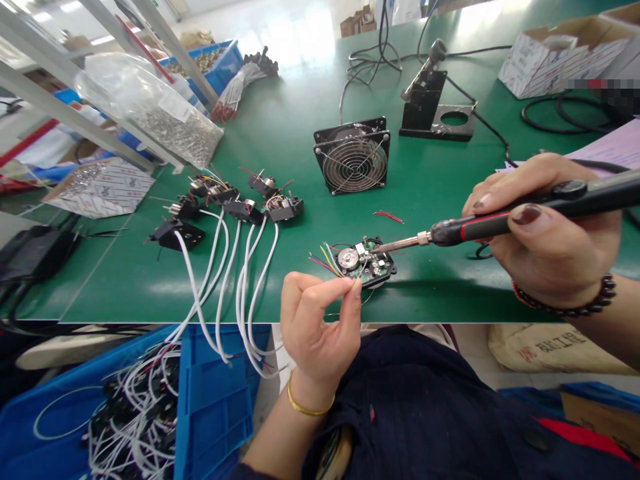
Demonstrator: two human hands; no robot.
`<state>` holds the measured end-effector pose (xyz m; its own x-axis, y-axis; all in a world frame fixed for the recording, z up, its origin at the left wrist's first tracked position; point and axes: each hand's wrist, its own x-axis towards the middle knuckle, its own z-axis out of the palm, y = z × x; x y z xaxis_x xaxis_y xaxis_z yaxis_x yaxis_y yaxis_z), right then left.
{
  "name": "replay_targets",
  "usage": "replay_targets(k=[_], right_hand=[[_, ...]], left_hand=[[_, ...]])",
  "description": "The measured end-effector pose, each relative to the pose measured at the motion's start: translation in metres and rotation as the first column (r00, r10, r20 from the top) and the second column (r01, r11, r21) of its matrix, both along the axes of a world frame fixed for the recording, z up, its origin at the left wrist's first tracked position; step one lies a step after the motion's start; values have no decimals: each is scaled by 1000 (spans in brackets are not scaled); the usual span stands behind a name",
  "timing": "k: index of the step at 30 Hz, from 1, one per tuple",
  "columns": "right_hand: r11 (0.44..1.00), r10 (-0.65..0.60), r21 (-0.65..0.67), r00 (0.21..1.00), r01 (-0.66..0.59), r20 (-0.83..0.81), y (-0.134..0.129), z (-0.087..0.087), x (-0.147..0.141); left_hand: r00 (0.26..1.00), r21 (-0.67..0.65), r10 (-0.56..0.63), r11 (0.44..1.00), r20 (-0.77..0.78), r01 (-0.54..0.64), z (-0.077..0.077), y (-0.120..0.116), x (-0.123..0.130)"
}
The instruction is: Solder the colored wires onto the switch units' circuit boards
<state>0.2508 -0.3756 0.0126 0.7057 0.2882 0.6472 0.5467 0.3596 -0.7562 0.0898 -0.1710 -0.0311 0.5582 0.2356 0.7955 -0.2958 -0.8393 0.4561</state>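
My right hand (545,233) grips a soldering iron (470,228), its tip reaching onto a small circuit board (373,265) in a black housing. A round silver motor (349,259) sits at the board's left side, with several coloured wires (326,259) fanning out from it. Thumb and forefinger of my left hand (323,320) are pinched on a thin solder wire (364,268) at the board's near edge. The wire's end points toward the iron's tip; whether they touch I cannot tell. Short red wires (389,217) lie behind the board.
A small fan (353,160) stands behind the board, a black iron stand (435,110) farther right. Several motor units (285,208) with white cables (223,280) lie left. A blue crate (215,400) sits below the bench edge. Cardboard boxes (545,67) occupy the back right.
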Motion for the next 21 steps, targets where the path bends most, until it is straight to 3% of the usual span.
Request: replay_targets(k=[21], right_hand=[[1000,-19,-12,1000,19,-4,1,0,0]], left_hand=[[1000,-15,-12,1000,-8,11,-1,0,1]])
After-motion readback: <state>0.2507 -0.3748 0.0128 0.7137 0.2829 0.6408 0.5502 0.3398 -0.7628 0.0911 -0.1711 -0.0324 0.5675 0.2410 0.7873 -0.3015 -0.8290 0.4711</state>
